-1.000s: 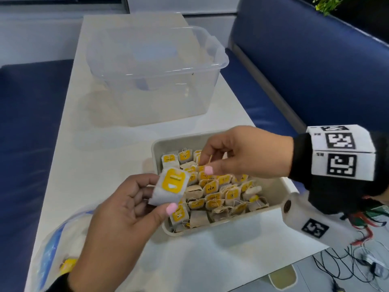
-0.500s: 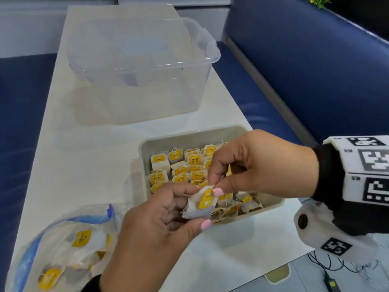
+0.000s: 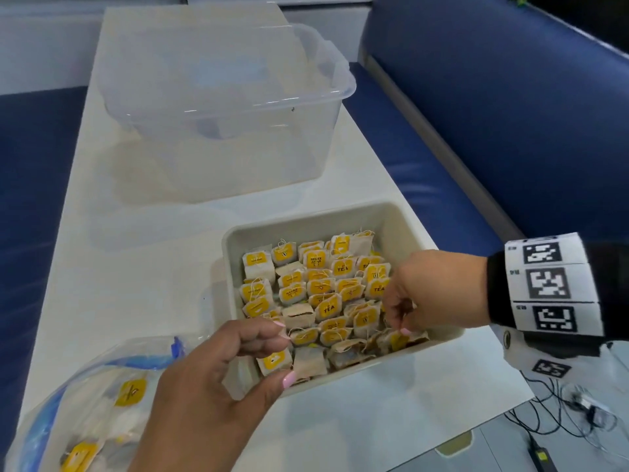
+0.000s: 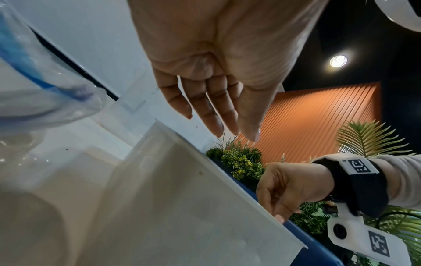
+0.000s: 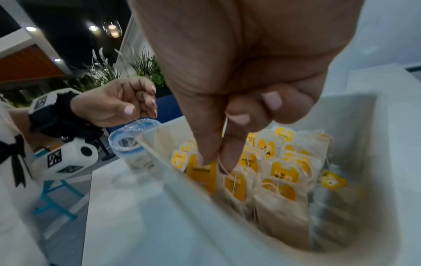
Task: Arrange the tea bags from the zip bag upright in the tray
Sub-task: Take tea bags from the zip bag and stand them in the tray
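On the pale surface we see the tray packed with upright tea bags. The right hand pinches one tea bag at the tray's near right corner. The left hand hovers with loosely curled fingers, holding nothing. The zip bag lies near left, cut off by the frame edge, its contents blurred.
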Demonstrator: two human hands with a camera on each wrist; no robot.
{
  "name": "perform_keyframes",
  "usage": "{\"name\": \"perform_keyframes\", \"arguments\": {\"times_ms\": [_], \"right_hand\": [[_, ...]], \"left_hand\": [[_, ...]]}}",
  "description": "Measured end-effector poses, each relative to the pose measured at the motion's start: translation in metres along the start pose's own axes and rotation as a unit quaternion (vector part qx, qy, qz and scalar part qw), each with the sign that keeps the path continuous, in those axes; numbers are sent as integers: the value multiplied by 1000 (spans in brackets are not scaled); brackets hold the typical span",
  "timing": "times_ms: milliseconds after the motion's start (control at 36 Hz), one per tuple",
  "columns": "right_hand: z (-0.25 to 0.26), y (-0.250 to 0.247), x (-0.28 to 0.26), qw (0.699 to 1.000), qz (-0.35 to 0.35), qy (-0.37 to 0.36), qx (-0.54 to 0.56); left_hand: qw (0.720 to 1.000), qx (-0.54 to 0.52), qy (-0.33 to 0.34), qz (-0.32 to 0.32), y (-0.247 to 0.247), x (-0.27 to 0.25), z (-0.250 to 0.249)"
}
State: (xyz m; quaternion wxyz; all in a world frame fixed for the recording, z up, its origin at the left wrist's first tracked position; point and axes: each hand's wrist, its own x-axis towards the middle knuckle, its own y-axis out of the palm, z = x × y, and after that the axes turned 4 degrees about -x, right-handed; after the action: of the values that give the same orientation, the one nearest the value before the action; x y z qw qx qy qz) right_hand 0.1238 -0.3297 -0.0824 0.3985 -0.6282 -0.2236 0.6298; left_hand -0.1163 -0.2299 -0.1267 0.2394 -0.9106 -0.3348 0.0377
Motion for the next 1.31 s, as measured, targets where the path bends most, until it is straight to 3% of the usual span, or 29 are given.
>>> {"name": "perform_keyframes", "arguments": {"times_ms": [556,667,806,917,1056,1139,1194,1306], "right_hand": [[13,9,20,996,70,11,-59],[13,3,19,998,44,19,-46],[26,-25,8,998,-67,14,-8],[60,-46,-2,983,-167,-29,68],[131,-44,2,953,-230,-107,168],[184,-30,17,945,-229,-150,180],[202,-15,31,944,-224,-148,192],[243,16,67,967,-153,-129,155]], "left_hand": [[999,-17,-6,-29,-5,-12,-5],[998,-12,-14,-55,-16,-14,-9],[990,63,-33,-119,-46,-23,2],[974,139,-28,-177,-87,-38,21],[951,220,-130,-172,-117,-66,42],[947,220,-187,-141,-117,-89,44],[953,205,-192,-112,-109,-90,52],[960,167,-196,-106,-103,-97,71]]}}
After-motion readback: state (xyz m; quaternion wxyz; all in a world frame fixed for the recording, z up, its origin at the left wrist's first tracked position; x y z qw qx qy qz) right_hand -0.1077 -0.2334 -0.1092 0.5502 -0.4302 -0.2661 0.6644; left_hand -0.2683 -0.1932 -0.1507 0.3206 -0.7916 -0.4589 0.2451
